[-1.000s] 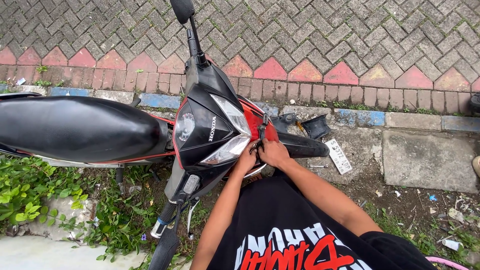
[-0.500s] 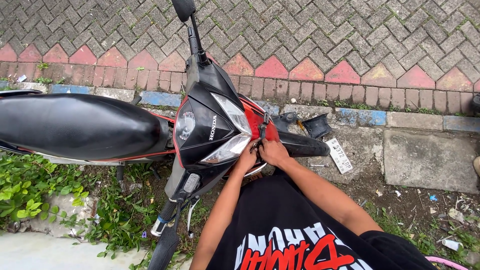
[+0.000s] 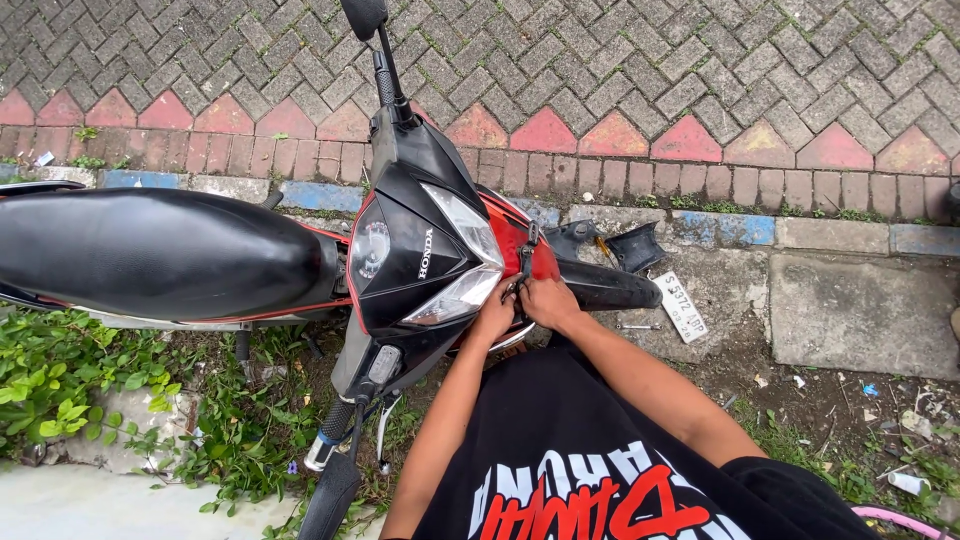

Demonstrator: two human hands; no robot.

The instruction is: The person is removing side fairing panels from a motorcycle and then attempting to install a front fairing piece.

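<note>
A black and red motorcycle (image 3: 400, 250) stands crosswise in front of me, its long black seat (image 3: 150, 250) to the left and its headlight cowl (image 3: 440, 265) in the middle. My left hand (image 3: 495, 315) and my right hand (image 3: 545, 300) are pressed close together at the red front panel (image 3: 515, 240), just right of the headlight. The fingers of both curl onto a small dark part there; what they grip is hidden. My black printed shirt (image 3: 590, 470) fills the bottom.
The front wheel and a loose black fender piece (image 3: 625, 250) lie to the right, with a white number plate (image 3: 682, 307) on the concrete. Patterned brick paving (image 3: 650, 90) lies beyond the kerb. Weeds (image 3: 90, 390) grow at the lower left, litter at the lower right.
Both hands stay at the same spot on the front panel, with only slight finger movement. The motorcycle has not moved.
</note>
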